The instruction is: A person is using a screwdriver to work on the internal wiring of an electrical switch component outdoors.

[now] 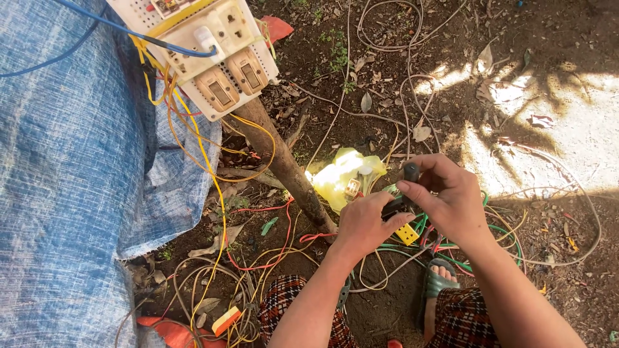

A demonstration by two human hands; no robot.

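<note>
1. The right hand (451, 200) pinches a small dark plug-like part (411, 171) between thumb and forefinger, clamped on its upper end; the rest of the part drops below those fingertips toward the left hand.
2. The left hand (366, 222) has its fingers curled together around the lower dark piece (394, 207), just under the right fingertips; how firmly it grips cannot be told.
3. The part looks light, rigid and small, likely easy to fumble, so a fingertip pinch on its body seems the sound hold.
4. Just below the left fingers lies a small yellow block (407, 234) among green and red wires (445, 248).
5. Beyond the fingers, a yellow plastic bag (338, 174) lies on the soil, holding a small boxy fitting (353, 187); the rest of its contents are hidden.
6. Well up and left, a socket board (213, 58) leans on a wooden stake (284, 164) beside a blue tarpaulin (71, 167).
</note>
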